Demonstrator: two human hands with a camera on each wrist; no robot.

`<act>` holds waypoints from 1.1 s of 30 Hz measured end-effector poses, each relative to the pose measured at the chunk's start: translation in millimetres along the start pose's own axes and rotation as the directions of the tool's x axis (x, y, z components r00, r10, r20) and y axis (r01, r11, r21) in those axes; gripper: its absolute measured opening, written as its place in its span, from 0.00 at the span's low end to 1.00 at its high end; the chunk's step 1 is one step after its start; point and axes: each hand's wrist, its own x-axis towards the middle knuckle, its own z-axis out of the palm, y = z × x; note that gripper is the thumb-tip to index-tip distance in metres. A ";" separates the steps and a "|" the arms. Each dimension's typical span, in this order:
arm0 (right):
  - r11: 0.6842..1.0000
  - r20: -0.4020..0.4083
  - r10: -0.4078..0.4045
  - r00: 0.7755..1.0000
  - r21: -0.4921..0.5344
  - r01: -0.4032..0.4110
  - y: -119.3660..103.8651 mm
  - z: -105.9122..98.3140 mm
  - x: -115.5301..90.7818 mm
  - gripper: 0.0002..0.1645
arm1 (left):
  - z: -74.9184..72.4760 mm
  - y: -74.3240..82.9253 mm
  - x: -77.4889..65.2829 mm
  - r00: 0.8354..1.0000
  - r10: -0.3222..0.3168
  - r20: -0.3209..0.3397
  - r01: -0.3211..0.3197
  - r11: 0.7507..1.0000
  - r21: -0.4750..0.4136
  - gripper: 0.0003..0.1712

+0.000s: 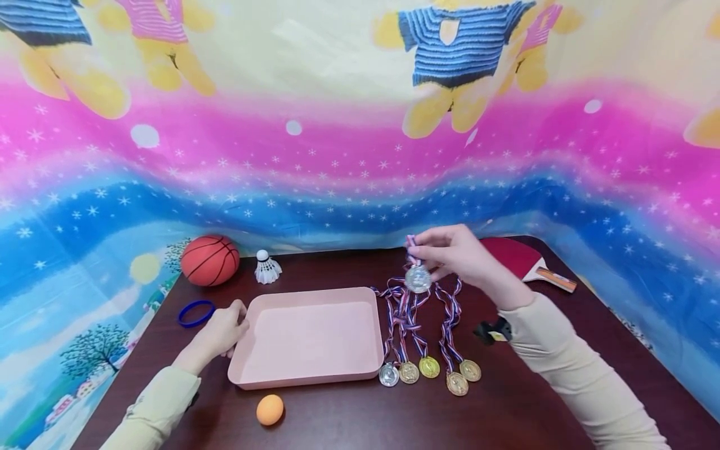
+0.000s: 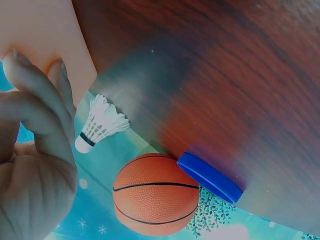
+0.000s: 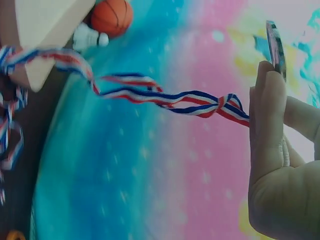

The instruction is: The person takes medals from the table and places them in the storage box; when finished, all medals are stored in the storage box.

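Observation:
My right hand (image 1: pixel 455 253) pinches the striped ribbon of a silver medal (image 1: pixel 418 279), and the medal hangs above the table. In the right wrist view, the red, white and blue ribbon (image 3: pixel 221 104) trails away from the fingers, and the medal shows edge-on. My left hand (image 1: pixel 223 326) grips the left rim of a pink tray (image 1: pixel 306 379); its fingertips meet the tray wall in the left wrist view. Right of the tray lie a silver medal (image 1: pixel 389 374), a yellow-gold medal (image 1: pixel 429 367) and several bronze-toned medals (image 1: pixel 457 384), their ribbons stretched toward the back.
A small basketball (image 1: pixel 210 260) and a shuttlecock (image 1: pixel 267 267) stand at the back left. The blue wristband (image 1: pixel 196 314) lies left of the tray. An orange ball (image 1: pixel 270 410) sits in front. Behind my right wrist is a red table tennis paddle (image 1: pixel 509 253). A printed cloth (image 1: pixel 337 181) hangs behind.

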 end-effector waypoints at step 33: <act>0.989 -0.017 0.113 0.993 0.097 -0.111 93.0 81.9 41.9 0.16 | 4.8 -5.9 1.0 0.999 0.020 -0.031 -0.021 0.999 -0.025 0.12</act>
